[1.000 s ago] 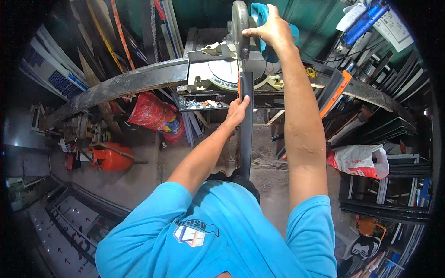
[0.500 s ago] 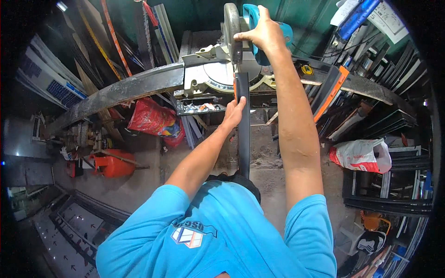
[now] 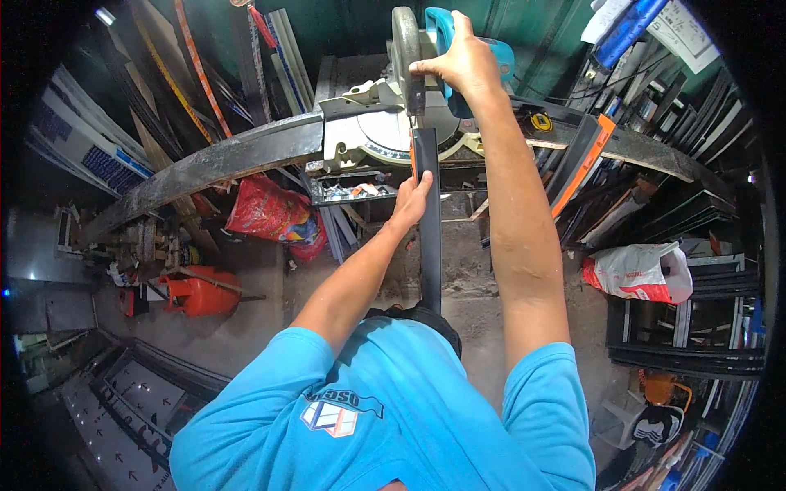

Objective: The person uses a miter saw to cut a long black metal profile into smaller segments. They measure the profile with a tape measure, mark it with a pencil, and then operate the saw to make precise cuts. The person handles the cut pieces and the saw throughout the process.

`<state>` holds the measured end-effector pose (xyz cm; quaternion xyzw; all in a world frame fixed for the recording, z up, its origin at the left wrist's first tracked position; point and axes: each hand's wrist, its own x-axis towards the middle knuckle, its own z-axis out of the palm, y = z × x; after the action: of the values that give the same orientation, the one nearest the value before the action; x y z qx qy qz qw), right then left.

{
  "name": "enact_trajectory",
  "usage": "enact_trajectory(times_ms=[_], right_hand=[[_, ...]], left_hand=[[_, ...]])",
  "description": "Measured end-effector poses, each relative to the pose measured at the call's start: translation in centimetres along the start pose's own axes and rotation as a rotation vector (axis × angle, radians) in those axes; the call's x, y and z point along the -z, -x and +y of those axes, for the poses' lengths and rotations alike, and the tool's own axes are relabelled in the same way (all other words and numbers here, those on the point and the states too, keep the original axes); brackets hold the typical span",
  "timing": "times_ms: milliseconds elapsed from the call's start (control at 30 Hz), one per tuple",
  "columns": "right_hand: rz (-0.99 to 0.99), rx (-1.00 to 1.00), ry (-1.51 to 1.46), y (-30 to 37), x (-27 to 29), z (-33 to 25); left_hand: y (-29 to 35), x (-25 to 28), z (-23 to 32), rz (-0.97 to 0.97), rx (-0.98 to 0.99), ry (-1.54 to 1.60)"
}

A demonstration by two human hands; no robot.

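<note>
Two bare hands work at a miter saw [image 3: 385,127], a long black bar [image 3: 431,237] lying between its front and the person's waist. The left hand [image 3: 413,199] is closed on the bar just nearer the person than the saw, thumb on top, beside an orange strip [image 3: 413,154] along the left edge. The right hand [image 3: 475,69] rests over the saw's teal handle [image 3: 444,29], thumb spread wide toward the round grey guard [image 3: 401,57]; the curl of its fingers is hidden, so how firmly it holds cannot be told.

The bar's far end reaches the saw below the guard, though whether it sits flat there is unclear. With no prop visible under the near length, a slackened left grip could let it tip or twist, and a moving blade might then snatch it. Were the left hand to slide forward along the bar, its fingers would come close to the cutting line. The right thumb looks exposed to a pinch should the guard swing. A tape measure [image 3: 541,122] lies on the bench [image 3: 229,151], right of the saw.
</note>
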<state>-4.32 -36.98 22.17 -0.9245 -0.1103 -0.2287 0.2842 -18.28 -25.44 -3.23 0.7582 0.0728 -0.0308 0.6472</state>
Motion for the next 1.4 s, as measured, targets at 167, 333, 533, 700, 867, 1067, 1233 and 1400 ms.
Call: enact_trajectory(times_ms=[167, 333, 533, 700, 867, 1067, 1233, 1400], right_hand=[[0.012, 0.015, -0.004, 0.2, -0.2, 0.6], [0.005, 0.006, -0.004, 0.4, -0.3, 0.2], [0.01, -0.01, -0.011, 0.8, -0.1, 0.3], [-0.036, -0.044, -0.021, 1.1, 0.1, -0.3], [-0.005, -0.028, -0.01, 1.4, 0.2, 0.0], [-0.006, -0.014, -0.033, 1.4, 0.0, 0.1], [-0.009, -0.027, -0.029, 1.5, 0.1, 0.0], [0.014, -0.017, -0.045, 1.7, 0.1, -0.3]], left_hand=[[0.4, 0.0, 1.0, -0.019, 0.014, -0.003], [0.3, 0.2, 0.8, -0.023, 0.022, -0.004], [0.3, -0.1, 0.7, -0.022, 0.021, 0.008], [-0.4, 0.1, -0.6, -0.034, 0.035, 0.007], [-0.2, -0.1, 0.0, -0.035, 0.032, -0.01], [0.2, 0.1, 0.5, -0.021, 0.023, -0.026], [0.2, 0.0, 0.4, -0.031, 0.035, 0.034], [-0.3, 0.1, -0.6, -0.042, 0.04, 0.021]])
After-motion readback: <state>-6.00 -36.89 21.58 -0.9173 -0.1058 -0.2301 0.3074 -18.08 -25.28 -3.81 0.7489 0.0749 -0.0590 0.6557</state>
